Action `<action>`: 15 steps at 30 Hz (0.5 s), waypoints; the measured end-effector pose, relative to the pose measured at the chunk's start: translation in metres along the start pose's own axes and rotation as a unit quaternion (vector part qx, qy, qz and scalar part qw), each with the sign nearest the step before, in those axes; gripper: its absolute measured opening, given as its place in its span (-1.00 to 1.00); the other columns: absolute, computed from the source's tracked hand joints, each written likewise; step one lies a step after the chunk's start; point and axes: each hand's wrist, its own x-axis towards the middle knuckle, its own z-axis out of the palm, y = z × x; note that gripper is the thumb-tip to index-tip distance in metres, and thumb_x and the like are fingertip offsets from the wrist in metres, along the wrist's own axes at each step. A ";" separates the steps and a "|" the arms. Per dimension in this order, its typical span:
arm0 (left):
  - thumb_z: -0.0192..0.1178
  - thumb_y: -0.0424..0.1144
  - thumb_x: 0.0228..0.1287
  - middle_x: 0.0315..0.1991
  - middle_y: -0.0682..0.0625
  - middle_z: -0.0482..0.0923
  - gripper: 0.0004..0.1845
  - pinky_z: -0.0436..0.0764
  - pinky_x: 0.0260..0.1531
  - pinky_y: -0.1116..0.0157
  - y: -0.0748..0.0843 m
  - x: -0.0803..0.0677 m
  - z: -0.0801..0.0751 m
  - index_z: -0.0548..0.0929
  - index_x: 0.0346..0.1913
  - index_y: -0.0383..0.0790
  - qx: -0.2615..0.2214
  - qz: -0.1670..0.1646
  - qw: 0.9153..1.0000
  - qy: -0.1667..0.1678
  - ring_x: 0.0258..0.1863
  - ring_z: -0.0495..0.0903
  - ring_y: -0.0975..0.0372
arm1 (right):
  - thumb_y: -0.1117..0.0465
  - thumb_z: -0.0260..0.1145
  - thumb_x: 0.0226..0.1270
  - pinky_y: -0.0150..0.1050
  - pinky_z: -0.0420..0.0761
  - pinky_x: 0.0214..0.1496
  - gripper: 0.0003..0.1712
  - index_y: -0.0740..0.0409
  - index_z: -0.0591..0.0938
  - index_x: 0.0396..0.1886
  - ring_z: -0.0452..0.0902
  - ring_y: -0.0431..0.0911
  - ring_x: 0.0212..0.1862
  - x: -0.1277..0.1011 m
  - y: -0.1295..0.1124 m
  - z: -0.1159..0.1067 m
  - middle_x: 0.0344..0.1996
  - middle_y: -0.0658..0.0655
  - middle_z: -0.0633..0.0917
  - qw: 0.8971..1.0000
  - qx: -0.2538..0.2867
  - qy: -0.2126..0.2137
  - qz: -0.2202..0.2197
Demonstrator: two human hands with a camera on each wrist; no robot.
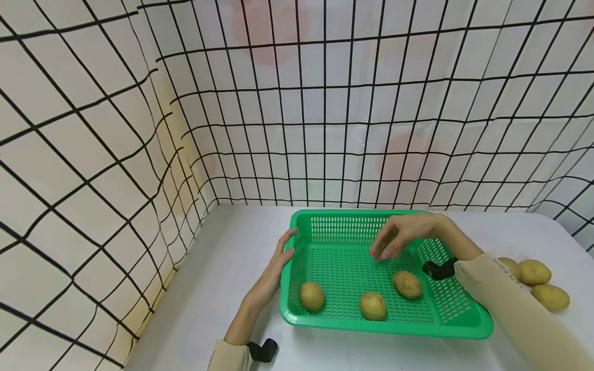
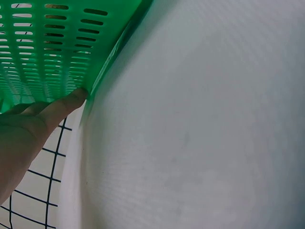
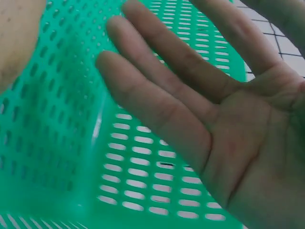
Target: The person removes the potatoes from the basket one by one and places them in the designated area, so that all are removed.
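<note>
A green perforated plastic basket [image 1: 464, 322] sits on the white table and holds three potatoes: one at the left [image 1: 312, 296], one in the middle [image 1: 373, 305], one at the right [image 1: 407, 284]. My left hand [image 1: 283, 255] rests flat with straight fingers against the basket's left wall; in the left wrist view a fingertip [image 2: 76, 98] touches the green wall [image 2: 43, 52]. My right hand [image 1: 394, 238] hovers over the inside of the basket, empty, with relaxed fingers. In the right wrist view the palm [image 3: 228, 133] is open above the basket floor [image 3: 138, 162].
Three more potatoes [image 1: 533, 271] lie on the table to the right of the basket, partly behind my right sleeve [image 1: 510, 304]. A white curtain with a black grid [image 1: 139, 129] closes in the left and back sides. Bare table [image 1: 223, 268] lies left of the basket.
</note>
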 end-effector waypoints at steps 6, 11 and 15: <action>-0.30 0.13 0.68 0.66 0.07 -0.11 -0.48 0.36 0.38 -0.12 0.000 0.000 0.000 -0.01 0.58 0.46 -0.002 0.002 1.000 0.001 0.51 0.16 -0.04 | 0.29 0.47 0.32 -0.20 0.74 0.08 -0.63 0.31 0.74 0.10 0.71 0.16 0.16 -0.001 0.000 0.003 0.14 0.41 0.71 0.998 -0.001 -0.051 0.035; -0.29 0.13 0.68 0.66 0.07 -0.11 -0.48 0.35 0.39 -0.14 0.001 0.000 0.000 -0.01 0.59 0.45 -0.001 0.001 1.000 0.002 0.52 0.15 -0.04 | 0.31 0.49 0.29 -0.30 0.73 -0.03 -0.63 0.36 0.74 0.07 0.76 0.03 0.05 -0.001 0.002 0.004 0.11 0.45 0.71 0.996 0.000 -0.074 0.049; -0.29 0.13 0.67 0.66 0.07 -0.10 -0.48 0.35 0.39 -0.15 0.000 0.000 0.001 0.00 0.58 0.45 0.000 0.000 1.000 0.003 0.52 0.16 -0.04 | 0.32 0.51 0.25 -0.32 0.74 -0.08 -0.64 0.35 0.76 0.04 0.78 -0.07 -0.02 -0.001 0.004 0.006 0.08 0.44 0.73 0.996 -0.002 -0.070 0.060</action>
